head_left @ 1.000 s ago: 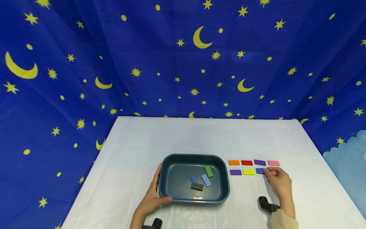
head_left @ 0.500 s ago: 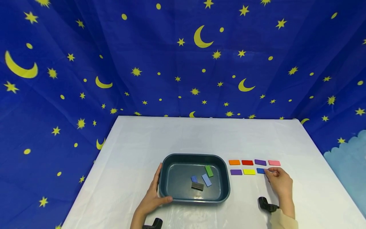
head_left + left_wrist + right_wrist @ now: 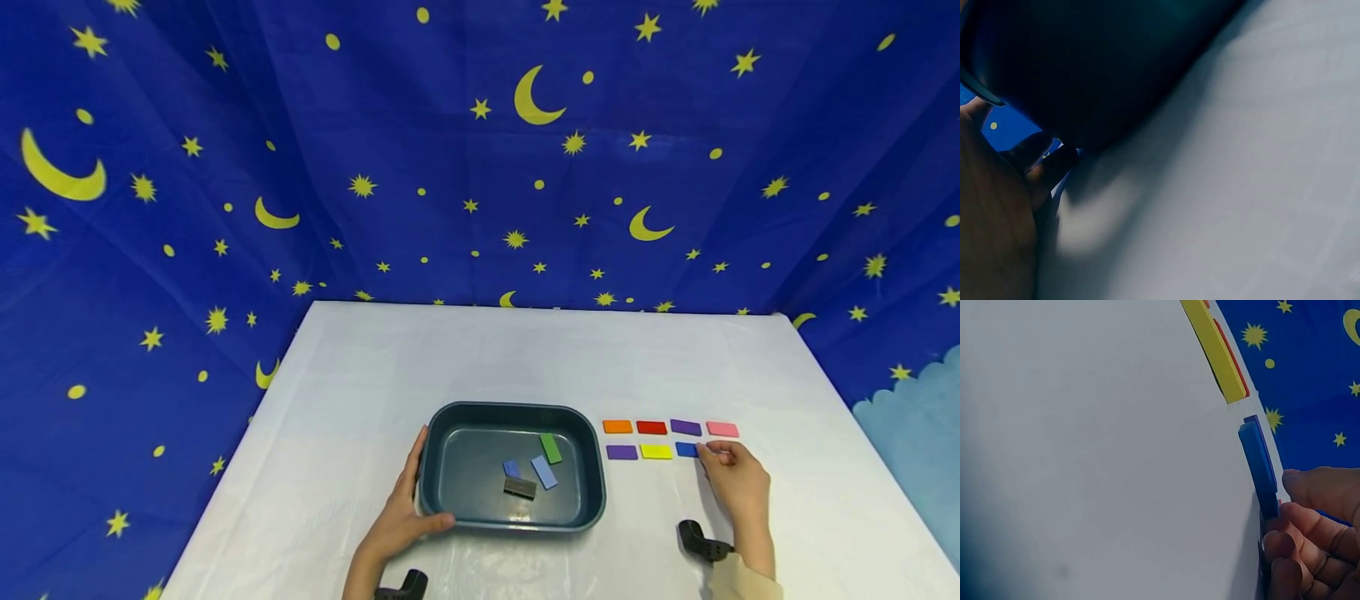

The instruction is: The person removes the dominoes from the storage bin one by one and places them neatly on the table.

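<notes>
My left hand (image 3: 401,517) holds the near left corner of a dark blue-green basin (image 3: 587,517), thumb at the front rim and fingers along the outer left wall; in the left wrist view the fingers (image 3: 1054,164) are partly shadowed. My right hand (image 3: 738,483) is by the right end of a blue block (image 3: 686,450). In the right wrist view, thumb and forefinger are slightly apart at the end of the blue block (image 3: 1259,469), not pinching it; whether a fingertip touches it I cannot tell. Left of it lie a yellow block (image 3: 656,452) and a purple block (image 3: 622,452).
Behind lies a second row: orange block (image 3: 617,427), red block (image 3: 652,427), another purple block (image 3: 686,427), pink block (image 3: 722,429). Inside the basin are a green block (image 3: 551,448), a light blue block (image 3: 543,472), a small blue block (image 3: 511,468) and a black block (image 3: 520,488).
My right fingertips have eased slightly to the right along the blue block, and more of it shows. The left hand and basin stay as they were; the head view has shifted slightly.
</notes>
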Tool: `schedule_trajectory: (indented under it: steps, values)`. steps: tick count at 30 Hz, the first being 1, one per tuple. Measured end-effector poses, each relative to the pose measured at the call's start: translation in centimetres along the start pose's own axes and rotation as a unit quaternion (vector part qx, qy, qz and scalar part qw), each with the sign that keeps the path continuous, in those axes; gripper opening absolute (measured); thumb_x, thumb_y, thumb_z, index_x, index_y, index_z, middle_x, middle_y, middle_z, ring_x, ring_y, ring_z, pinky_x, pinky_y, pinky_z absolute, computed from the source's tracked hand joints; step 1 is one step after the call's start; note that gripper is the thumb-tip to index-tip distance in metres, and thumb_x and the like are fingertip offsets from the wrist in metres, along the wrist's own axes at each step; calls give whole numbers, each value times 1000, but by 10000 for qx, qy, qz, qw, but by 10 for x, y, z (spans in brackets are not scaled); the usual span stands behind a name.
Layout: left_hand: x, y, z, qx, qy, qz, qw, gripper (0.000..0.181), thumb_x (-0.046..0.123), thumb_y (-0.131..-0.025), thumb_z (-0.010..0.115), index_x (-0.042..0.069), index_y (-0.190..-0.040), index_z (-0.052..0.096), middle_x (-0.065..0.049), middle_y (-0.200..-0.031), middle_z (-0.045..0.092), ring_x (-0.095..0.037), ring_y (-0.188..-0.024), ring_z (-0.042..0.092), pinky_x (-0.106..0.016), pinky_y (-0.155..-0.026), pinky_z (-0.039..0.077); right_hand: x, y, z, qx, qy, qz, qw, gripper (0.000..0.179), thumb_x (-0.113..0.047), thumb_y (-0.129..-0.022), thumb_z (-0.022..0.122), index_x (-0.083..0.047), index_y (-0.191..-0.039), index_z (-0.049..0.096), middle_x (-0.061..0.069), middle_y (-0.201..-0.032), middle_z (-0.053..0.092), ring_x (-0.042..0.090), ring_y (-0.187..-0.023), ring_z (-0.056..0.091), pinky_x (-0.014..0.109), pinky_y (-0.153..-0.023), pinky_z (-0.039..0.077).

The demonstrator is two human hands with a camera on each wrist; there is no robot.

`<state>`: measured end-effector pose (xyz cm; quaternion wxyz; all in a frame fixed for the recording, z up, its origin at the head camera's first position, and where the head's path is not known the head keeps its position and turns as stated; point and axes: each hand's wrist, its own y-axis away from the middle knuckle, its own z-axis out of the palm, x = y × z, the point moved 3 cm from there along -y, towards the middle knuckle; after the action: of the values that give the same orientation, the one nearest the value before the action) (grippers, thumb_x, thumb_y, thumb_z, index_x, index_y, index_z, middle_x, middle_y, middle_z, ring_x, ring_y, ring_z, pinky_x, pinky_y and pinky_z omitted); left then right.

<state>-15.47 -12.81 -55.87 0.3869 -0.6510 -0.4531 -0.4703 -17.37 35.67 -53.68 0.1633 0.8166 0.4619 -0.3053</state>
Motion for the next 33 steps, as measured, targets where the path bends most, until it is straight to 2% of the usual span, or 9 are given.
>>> schedule_trajectory:
  steps: [2,5,8,14,18,22,26,30,33]
  values:
    - [0,0,0,-1,12,0,10000,116,31,-68,83,35,-153,4,-1,-158,6,-34,-138,13,-69,-99,15,-1,1,-1,-93,8,23,10000,35,-30,-92,61,3,-103,61,5,-70,56,19,-63,47,34,-60,34]
    - [0,0,0,-12,19,10,10000,116,31,-68,83,35,-153,4,-2,-158,6,-35,-138,14,-69,-98,15,-5,3,-5,-469,70,36,9989,40,-32,-92,60,5,-108,59,8,-74,57,19,-64,50,33,-58,35]
    - [1,1,0,-19,27,7,10000,115,30,-69,83,36,-153,4,-2,-158,6,-34,-138,13,-69,-98,16,-16,5,-11,-841,210,-207,9960,44,-33,-93,59,7,-113,57,12,-82,59,23,-68,53,33,-58,37]
    - [0,1,0,-31,68,18,10000,116,28,-69,83,37,-152,4,0,-158,6,-33,-138,12,-68,-99,14,-56,6,-22,-1115,373,-1116,9868,44,-35,-94,59,6,-110,60,17,-92,60,31,-81,56,34,-61,41]
    - [1,0,0,-33,79,34,10000,116,27,-68,83,36,-153,4,0,-158,6,-33,-138,11,-68,-100,14,-96,6,-24,-1344,415,-1895,9717,40,-34,-93,62,3,-108,62,11,-88,61,26,-77,57,33,-59,44]
    - [2,1,0,-33,63,62,10000,116,28,-68,83,35,-153,5,1,-158,5,-32,-139,10,-68,-100,14,-139,8,-17,-1702,481,-2751,9450,32,-28,-90,66,-1,-106,64,4,-84,61,19,-73,56,32,-59,45]
    - [4,1,-1,-40,58,121,9999,115,26,-68,83,33,-153,5,-1,-158,5,-33,-139,10,-68,-100,14,-178,19,-1,-2231,521,-3548,9065,24,-27,-88,69,-7,-100,67,-3,-79,60,12,-67,53,30,-59,45]
    - [4,0,-1,-35,55,94,9999,115,27,-69,83,34,-153,6,-1,-158,5,-32,-139,9,-67,-100,14,-206,34,25,-2978,661,-4245,8525,21,-30,-87,70,-10,-95,66,-9,-75,58,7,-62,51,28,-57,44]
    - [3,0,0,-40,71,61,9999,116,28,-69,84,36,-153,5,0,-158,5,-31,-139,9,-66,-101,13,-216,45,46,-3613,978,-4531,8091,22,-33,-86,71,-13,-91,65,-13,-73,56,5,-64,50,28,-59,43]
